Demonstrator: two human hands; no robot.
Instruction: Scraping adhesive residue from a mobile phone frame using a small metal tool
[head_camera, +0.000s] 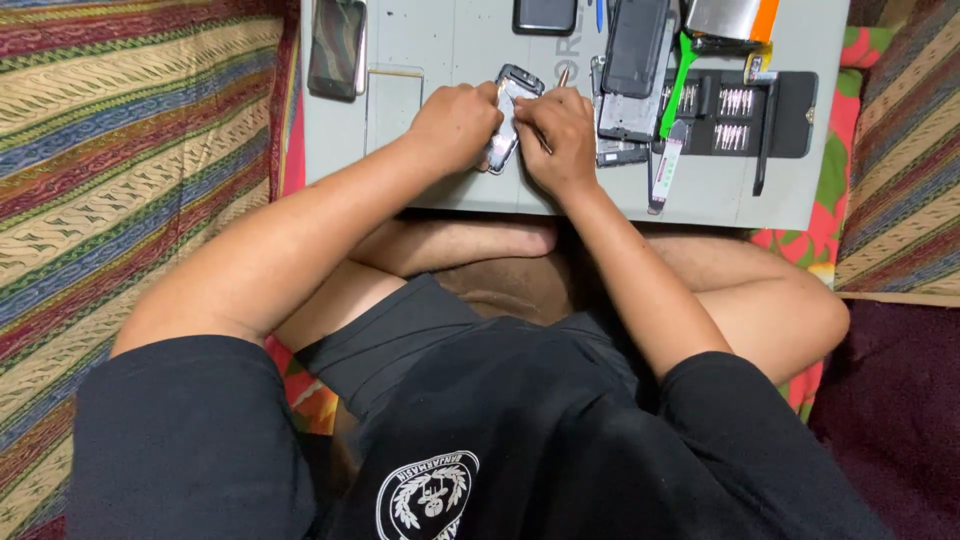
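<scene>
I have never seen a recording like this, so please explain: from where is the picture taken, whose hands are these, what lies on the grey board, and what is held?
There is one picture, from a camera worn on a person's head, looking down. The person sits cross-legged on striped cloth, with a grey board in front of the knees.

The left hand grips a phone frame and tilts it up from the board. The right hand holds a thin tool at the frame; its tip is hidden.

On the board lie a dark phone at the left, another phone at the top edge, opened phone parts, a green pry tool and a black bit set at the right.
</scene>
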